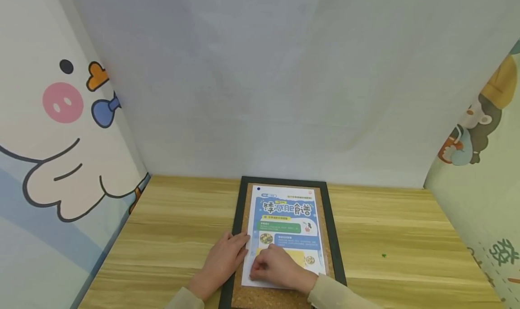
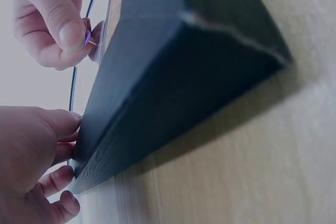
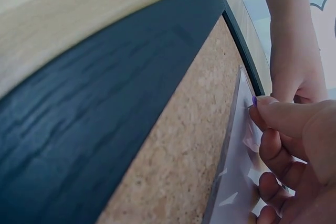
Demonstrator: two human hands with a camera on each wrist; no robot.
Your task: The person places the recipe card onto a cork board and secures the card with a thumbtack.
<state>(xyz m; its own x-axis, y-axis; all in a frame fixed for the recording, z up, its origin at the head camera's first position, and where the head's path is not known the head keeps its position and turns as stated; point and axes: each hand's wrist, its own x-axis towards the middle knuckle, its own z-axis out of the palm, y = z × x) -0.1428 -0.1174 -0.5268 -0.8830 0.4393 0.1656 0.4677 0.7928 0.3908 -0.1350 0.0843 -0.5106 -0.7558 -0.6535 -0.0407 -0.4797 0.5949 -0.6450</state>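
Observation:
A sheet with a printed poster (image 1: 284,219) lies on a black-framed cork board (image 1: 268,296), with a dark pushpin (image 1: 258,188) at its top left corner. My right hand (image 1: 274,266) is over the poster's lower left part, pinching a purple pushpin (image 2: 87,38) between thumb and forefinger. The pin's bare point shows in the left wrist view; in the right wrist view the purple pushpin (image 3: 254,100) is just above the sheet's edge. My left hand (image 1: 225,257) rests across the board's left frame, fingertips at the sheet's left edge.
The board lies on a wood-grain table (image 1: 178,219). A tiny green object (image 1: 383,255), too small to make out, lies right of the board. A pale curtain (image 1: 260,83) stands behind, and cartoon-printed walls (image 1: 61,142) flank the table.

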